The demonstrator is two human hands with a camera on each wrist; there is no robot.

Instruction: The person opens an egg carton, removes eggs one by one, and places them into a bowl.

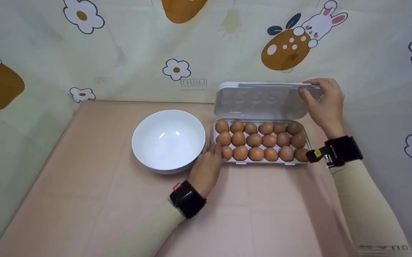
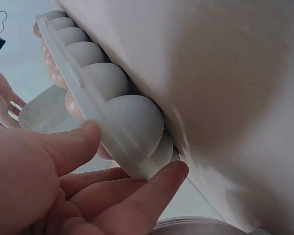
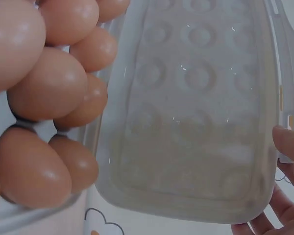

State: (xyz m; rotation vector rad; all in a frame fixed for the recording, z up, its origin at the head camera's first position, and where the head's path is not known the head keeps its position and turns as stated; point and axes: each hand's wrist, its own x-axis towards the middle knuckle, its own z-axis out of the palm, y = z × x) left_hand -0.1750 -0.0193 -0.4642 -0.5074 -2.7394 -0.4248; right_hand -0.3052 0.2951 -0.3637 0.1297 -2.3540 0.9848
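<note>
A white plastic egg box [image 1: 263,162] holds several brown eggs [image 1: 254,140] in three rows. Its clear lid [image 1: 259,101] stands raised at the back, hinged along the far side. With thumb and fingers my right hand [image 1: 325,105] pinches the lid's upper right corner; the right wrist view shows the lid's dimpled inside [image 3: 196,156]. My left hand [image 1: 206,171] grips the box's near left corner. In the left wrist view its thumb [image 2: 78,142] lies on the rim, with fingers round the end and the tray's rounded cups [image 2: 134,122] beside them.
Left of the egg box, close to my left hand, stands a white bowl [image 1: 168,139]. Both rest on a table with a pinkish-beige cover [image 1: 120,221]. A patterned cloth backdrop [image 1: 130,46] rises right behind the table's far edge.
</note>
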